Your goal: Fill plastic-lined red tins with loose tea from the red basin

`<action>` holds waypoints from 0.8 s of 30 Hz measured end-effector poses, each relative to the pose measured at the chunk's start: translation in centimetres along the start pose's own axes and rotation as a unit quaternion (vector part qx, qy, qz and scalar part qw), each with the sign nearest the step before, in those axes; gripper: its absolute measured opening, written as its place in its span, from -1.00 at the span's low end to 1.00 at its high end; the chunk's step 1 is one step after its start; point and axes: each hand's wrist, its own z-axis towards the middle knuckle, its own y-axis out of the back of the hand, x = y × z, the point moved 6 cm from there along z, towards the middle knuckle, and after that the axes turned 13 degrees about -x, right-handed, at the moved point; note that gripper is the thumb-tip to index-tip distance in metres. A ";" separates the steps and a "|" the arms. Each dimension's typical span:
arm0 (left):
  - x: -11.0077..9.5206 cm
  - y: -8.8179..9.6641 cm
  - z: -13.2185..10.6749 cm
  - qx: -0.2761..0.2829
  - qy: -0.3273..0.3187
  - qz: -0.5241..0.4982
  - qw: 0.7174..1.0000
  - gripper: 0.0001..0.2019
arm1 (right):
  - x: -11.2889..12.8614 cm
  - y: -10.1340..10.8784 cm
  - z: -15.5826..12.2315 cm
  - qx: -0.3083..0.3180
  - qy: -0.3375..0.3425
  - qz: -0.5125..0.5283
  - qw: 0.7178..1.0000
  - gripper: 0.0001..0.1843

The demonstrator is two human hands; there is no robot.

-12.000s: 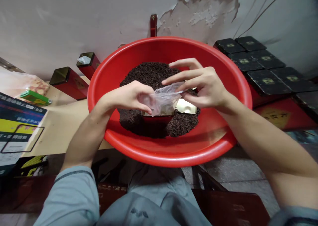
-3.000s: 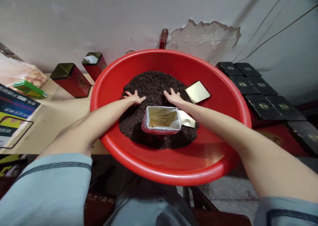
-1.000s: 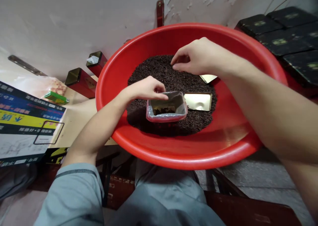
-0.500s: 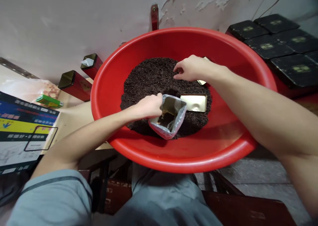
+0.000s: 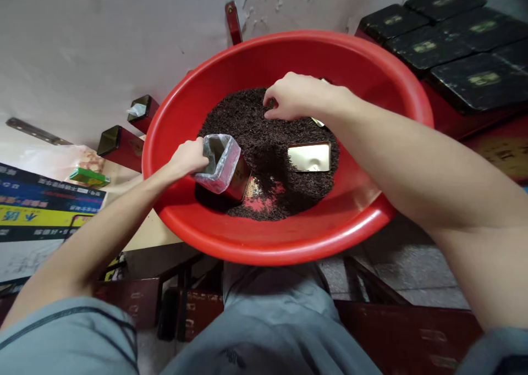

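Green box [image 5: 88, 177], plastic bag [image 5: 51, 161], peeling wall [image 5: 115, 39]

Muted light, stretched wide-angle edges

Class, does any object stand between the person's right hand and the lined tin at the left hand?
No visible object stands between the right hand and the lined tin; only dark loose material lies beneath that gap.

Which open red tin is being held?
The plastic-lined tin inside the red basin: the left hand grips its rim. The other two open tins sit outside, untouched.
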 end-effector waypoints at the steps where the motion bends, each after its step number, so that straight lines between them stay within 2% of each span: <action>1: -0.2 0.2 0.1 0.002 -0.004 -0.015 1.000 -0.49 | 0.1 0.1 0.0 0.000 -0.004 0.007 1.000 -0.52; 4: -1.1 0.8 -0.1 0.008 -0.014 -0.095 0.995 -0.56 | 0.1 0.2 0.4 -0.006 -0.003 0.011 1.000 -0.55; 7: -3.5 0.8 -0.6 0.011 -0.036 -0.172 0.984 -0.60 | -0.1 -0.2 0.8 -0.017 0.014 0.007 1.000 -0.55; 10: -6.2 0.0 -0.8 0.013 -0.062 -0.214 0.975 -0.61 | -0.3 -0.9 1.0 -0.017 0.011 0.003 1.000 -0.56; 13: -7.5 -1.1 -0.8 0.017 -0.066 -0.231 0.971 -0.58 | -0.8 -1.4 1.2 -0.016 -0.005 0.009 1.000 -0.58; 17: -6.5 -2.1 -1.3 0.023 -0.058 -0.208 0.976 -0.52 | -1.7 -2.0 1.7 -0.041 -0.003 0.057 0.998 -0.60; 21: -3.8 -2.2 -2.4 0.029 -0.030 -0.124 0.991 -0.54 | -2.1 -2.7 2.1 -0.076 0.036 0.096 0.992 -0.61; 24: -1.4 -1.4 -2.8 0.023 0.011 -0.057 0.998 -0.53 | -2.3 -3.5 1.9 -0.055 0.001 0.080 0.995 -0.66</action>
